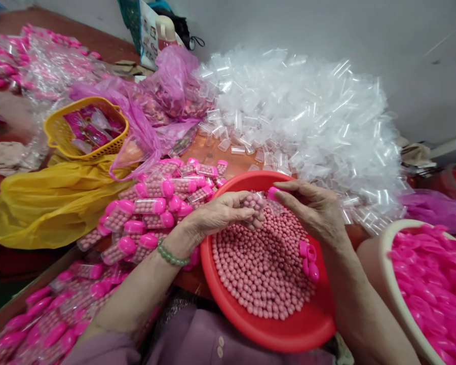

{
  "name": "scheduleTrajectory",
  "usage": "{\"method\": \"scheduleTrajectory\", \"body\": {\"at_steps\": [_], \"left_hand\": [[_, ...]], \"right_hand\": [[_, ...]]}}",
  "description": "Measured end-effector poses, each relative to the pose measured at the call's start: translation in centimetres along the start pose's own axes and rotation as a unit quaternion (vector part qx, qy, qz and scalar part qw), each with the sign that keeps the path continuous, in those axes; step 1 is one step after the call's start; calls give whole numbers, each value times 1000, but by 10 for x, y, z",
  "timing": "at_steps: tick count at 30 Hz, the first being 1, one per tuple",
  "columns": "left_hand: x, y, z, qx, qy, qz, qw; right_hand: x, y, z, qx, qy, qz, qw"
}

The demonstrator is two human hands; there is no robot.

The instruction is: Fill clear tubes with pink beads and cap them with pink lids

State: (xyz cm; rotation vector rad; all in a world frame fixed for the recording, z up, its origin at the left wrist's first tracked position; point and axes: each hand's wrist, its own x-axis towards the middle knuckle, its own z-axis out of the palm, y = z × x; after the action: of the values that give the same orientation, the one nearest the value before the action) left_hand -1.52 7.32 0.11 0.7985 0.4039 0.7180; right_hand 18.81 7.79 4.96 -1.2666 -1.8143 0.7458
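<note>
My left hand (226, 213) is closed around a clear plastic container (254, 205) filled with small pink balls. My right hand (313, 208) pinches a bright pink cap (272, 193) between thumb and fingers, just right of the container and apart from it. Both hands are above a red basin (268, 342) in front of my body. Loose pink balls (258, 268) cover much of its bottom. Several pink caps (309, 261) lie against its right inner side, below my right hand.
Filled, pink-capped containers (152, 205) are heaped on the left. Behind the basin rises a large pile of clear empty containers (300, 111). A white bucket (385, 253) of pink caps stands at right. A yellow basket (61, 139) and yellow bag (53, 203) are far left.
</note>
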Motion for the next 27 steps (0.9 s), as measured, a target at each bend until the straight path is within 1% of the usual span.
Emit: {"method": "scheduleTrajectory", "body": {"at_steps": [3,8,11,13,15,17,20,24,27], "left_hand": [[-1,1,2,25,6,-12,1000],[0,0,2,35,8,-9,999],[2,-2,1,32,19,4,999],[2,-4,1,25,32,13,999],[3,-4,0,10,40,23,999],[3,-5,-1,-2,39,30,999],[3,-4,-1,-5,31,22,999],[3,-3,1,20,30,18,999],[2,0,3,44,37,29,998]], "right_hand": [[3,-1,8,25,-1,-15,1000],[6,-4,16,4,-51,-66,996],[5,-6,10,-39,-72,-107,991],[4,-7,3,-78,-65,-131,986],[3,-7,-4,-109,-56,-136,983],[2,-5,-9,-122,-50,-128,983],[2,-1,-7,-111,-39,-102,988],[1,2,3,-34,16,-48,998],[-1,-1,10,43,42,-1,998]]}}
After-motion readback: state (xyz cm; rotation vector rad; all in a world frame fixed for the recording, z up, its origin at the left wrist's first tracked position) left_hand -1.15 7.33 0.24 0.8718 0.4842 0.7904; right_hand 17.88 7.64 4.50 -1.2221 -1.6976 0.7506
